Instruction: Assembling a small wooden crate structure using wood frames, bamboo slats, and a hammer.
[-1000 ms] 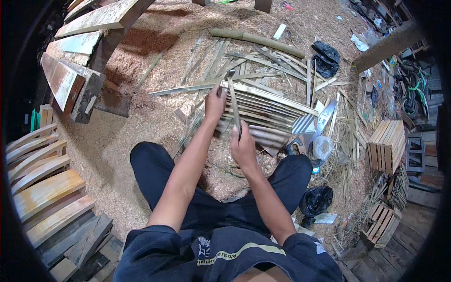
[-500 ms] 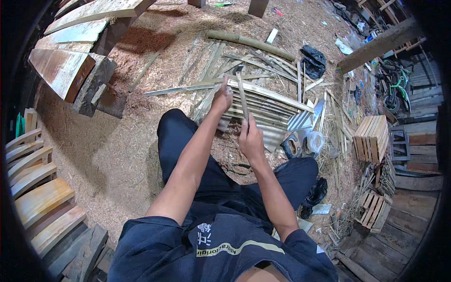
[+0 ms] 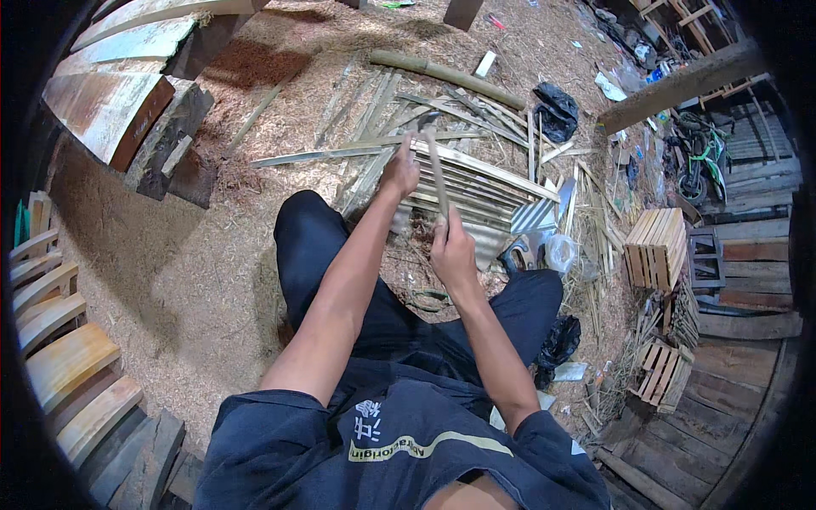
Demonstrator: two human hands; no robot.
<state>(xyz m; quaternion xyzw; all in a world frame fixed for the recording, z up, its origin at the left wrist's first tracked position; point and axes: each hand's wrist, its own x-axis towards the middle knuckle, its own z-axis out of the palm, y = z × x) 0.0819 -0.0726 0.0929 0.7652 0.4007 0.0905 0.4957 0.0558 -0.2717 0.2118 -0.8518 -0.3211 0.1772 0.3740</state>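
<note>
My right hand (image 3: 453,248) is closed round the lower end of a hammer's wooden handle (image 3: 439,177). The hammer points away from me, its dark head over the far left corner of a slatted wooden crate (image 3: 489,177). At that corner my left hand (image 3: 399,175) is closed, its thumb end close to the hammer head. What its fingers pinch is too small or hidden to name. The crate lies in front of my knees, above a corrugated metal sheet (image 3: 490,245). A handsaw (image 3: 516,255) rests beside my right knee, with a roll of clear plastic (image 3: 560,252) next to it.
Loose wooden strips (image 3: 374,106) and a bamboo pole (image 3: 446,76) lie beyond the crate. Curved planks (image 3: 72,357) stand at left, with heavy timbers (image 3: 110,110) farther off. At right are finished crates (image 3: 656,246), a black bag (image 3: 557,112) and a slanting post (image 3: 680,89).
The hammer head is slightly lower and blurred by motion. Both hands keep nearly the same places, and the whole view has shifted a little.
</note>
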